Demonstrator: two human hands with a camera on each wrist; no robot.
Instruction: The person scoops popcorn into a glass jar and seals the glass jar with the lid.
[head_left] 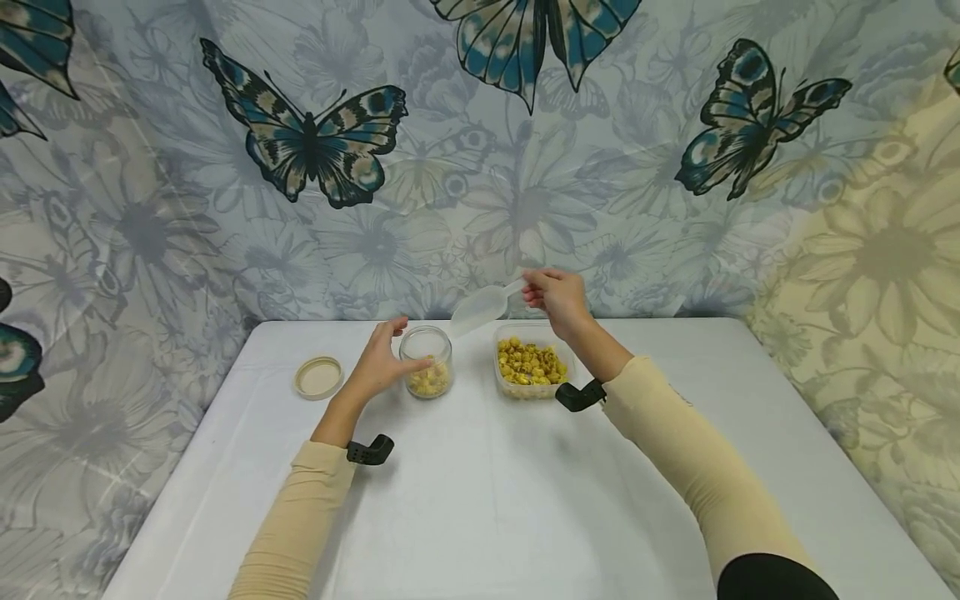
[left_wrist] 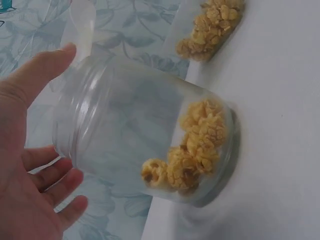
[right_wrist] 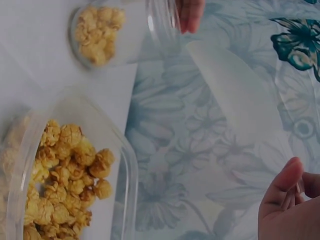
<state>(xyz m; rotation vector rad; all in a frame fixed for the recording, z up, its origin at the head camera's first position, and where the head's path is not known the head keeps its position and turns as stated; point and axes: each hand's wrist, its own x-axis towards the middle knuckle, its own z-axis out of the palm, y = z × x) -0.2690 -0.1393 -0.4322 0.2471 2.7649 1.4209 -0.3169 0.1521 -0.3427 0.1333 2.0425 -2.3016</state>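
Note:
A clear glass jar (head_left: 426, 354) stands on the white table with some caramel popcorn (left_wrist: 192, 145) at its bottom. My left hand (head_left: 381, 360) spreads around the jar's left side. In the left wrist view, its thumb and fingertips lie near the jar's threaded neck. My right hand (head_left: 557, 300) pinches the handle of a translucent plastic scoop (head_left: 480, 310) between thumb and fingers. The scoop is raised beyond the jar and the tub, its blade pointing left toward the jar's mouth. Below the right hand, a clear plastic tub (right_wrist: 129, 165) contains more caramel popcorn (head_left: 531, 362).
The jar's round lid (head_left: 318, 378), with a pale gold rim, lies left of the jar, beyond the left forearm. A white cloth covers the table (head_left: 480, 492). Directly behind its far edge hangs a butterfly-and-flower printed backdrop (head_left: 480, 192).

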